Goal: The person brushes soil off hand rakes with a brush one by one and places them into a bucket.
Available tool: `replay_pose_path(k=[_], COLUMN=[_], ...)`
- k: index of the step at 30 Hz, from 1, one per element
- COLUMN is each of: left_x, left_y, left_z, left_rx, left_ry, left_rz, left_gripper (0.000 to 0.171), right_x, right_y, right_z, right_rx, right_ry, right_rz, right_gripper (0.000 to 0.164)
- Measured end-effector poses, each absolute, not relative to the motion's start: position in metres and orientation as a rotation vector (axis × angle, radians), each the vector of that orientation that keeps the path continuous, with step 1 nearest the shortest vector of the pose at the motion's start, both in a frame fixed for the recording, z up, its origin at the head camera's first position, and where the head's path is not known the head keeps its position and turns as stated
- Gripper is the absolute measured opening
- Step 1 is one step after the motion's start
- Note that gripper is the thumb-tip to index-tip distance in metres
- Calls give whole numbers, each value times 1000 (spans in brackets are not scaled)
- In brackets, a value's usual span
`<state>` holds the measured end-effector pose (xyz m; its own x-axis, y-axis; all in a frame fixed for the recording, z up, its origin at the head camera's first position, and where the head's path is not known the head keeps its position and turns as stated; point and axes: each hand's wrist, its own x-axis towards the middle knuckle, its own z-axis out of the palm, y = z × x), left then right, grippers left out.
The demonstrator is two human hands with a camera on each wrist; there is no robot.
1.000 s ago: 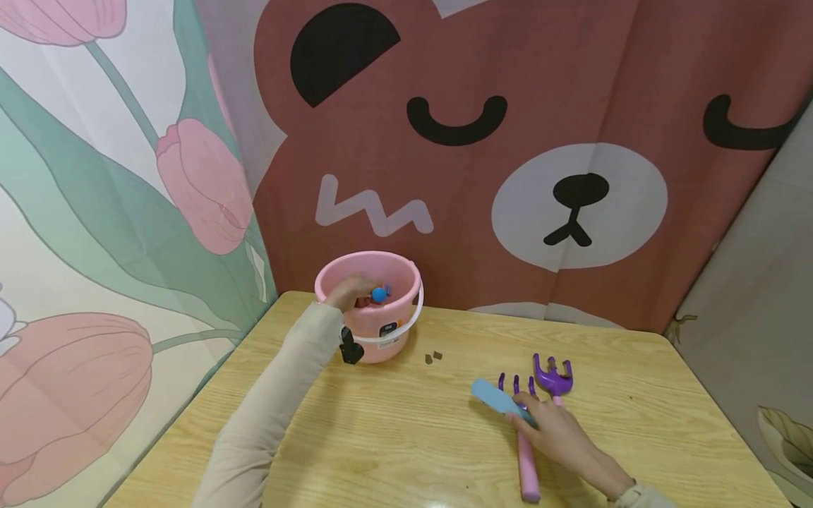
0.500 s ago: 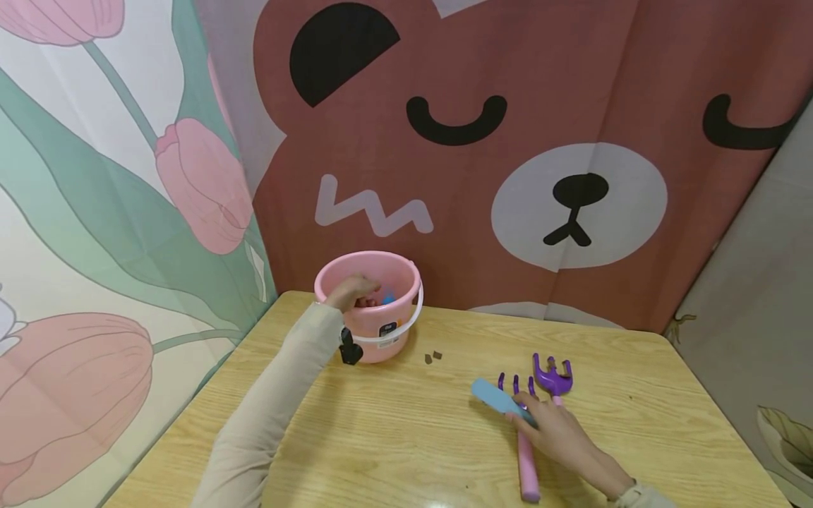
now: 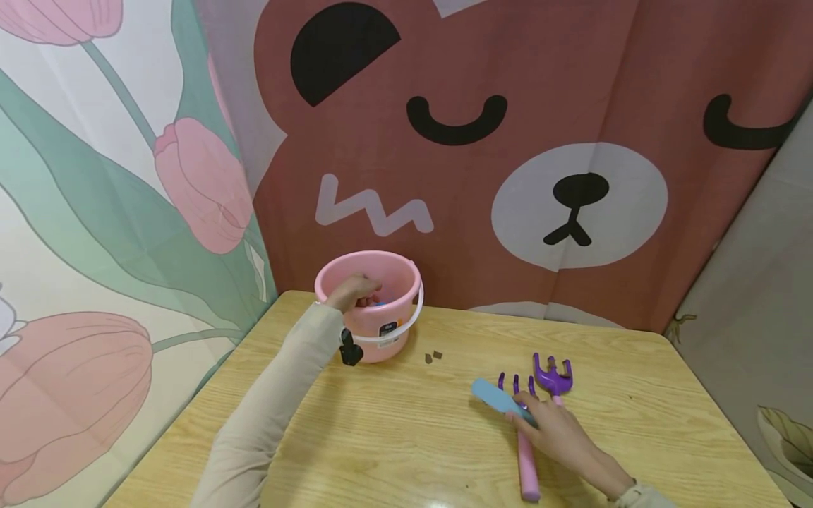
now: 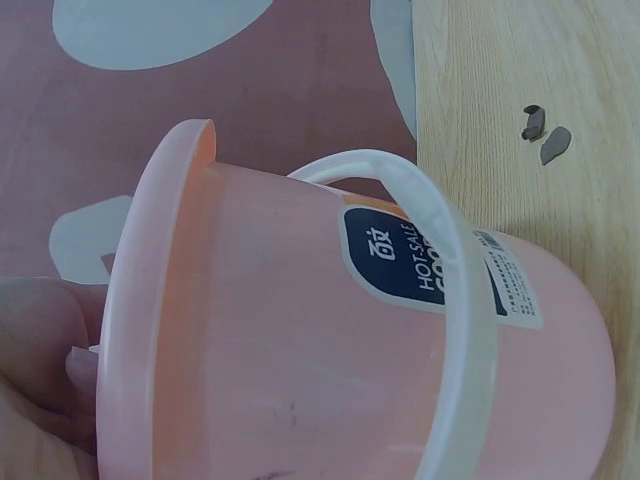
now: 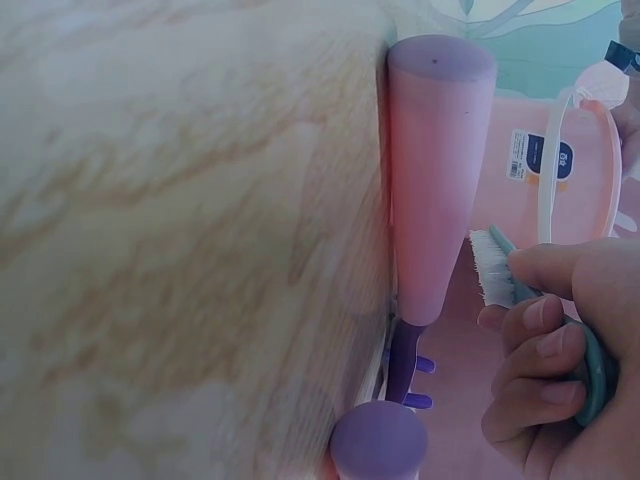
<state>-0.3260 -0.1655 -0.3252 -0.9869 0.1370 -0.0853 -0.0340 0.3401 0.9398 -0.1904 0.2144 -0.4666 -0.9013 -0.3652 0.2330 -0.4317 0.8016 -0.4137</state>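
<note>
My left hand point(image 3: 353, 291) reaches over the near rim of a pink bucket point(image 3: 365, 321). A sliver of something blue point(image 3: 381, 304) shows inside by the fingers; its kind is hidden. The rim covers the fingertips, so their grip cannot be made out. My right hand point(image 3: 559, 434) grips a blue brush point(image 3: 492, 396) by its handle. White bristles point(image 5: 490, 268) show in the right wrist view. Beneath the brush lies a purple toy rake with a pink handle point(image 3: 527, 469). A second purple toy fork point(image 3: 554, 377) lies beside it, its handle partly behind the right hand.
Two small brown flakes point(image 3: 433, 357) lie on the wooden table point(image 3: 381, 437) right of the bucket. The bucket's white handle point(image 3: 416, 310) hangs down at its front. A printed bear curtain point(image 3: 457, 197) stands behind the table.
The blue thing has dropped lower in the bucket, from beside the left fingertips to a sliver behind the rim. The left hand barely moved. The right hand and brush stayed put.
</note>
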Motion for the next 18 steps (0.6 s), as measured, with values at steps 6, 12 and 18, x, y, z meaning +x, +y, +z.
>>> replay_pose_path(k=[6,12,18], left_x=[-327,-330,-338], left_y=[-163,-161,-161], left_z=[-324,-324,-326], left_rx=[18,-66,-62], left_ry=[2474,2507,2526], left_rz=[1660,1637,1647], left_gripper=[19,20,21], right_x=[-190,-190,-192], right_y=[215,215,217], right_z=[-465,-464,-464], right_rx=[621,613,611], right_ry=[-2860,-2863,-2856], right_rz=[714,705,695], right_gripper=[35,35,30])
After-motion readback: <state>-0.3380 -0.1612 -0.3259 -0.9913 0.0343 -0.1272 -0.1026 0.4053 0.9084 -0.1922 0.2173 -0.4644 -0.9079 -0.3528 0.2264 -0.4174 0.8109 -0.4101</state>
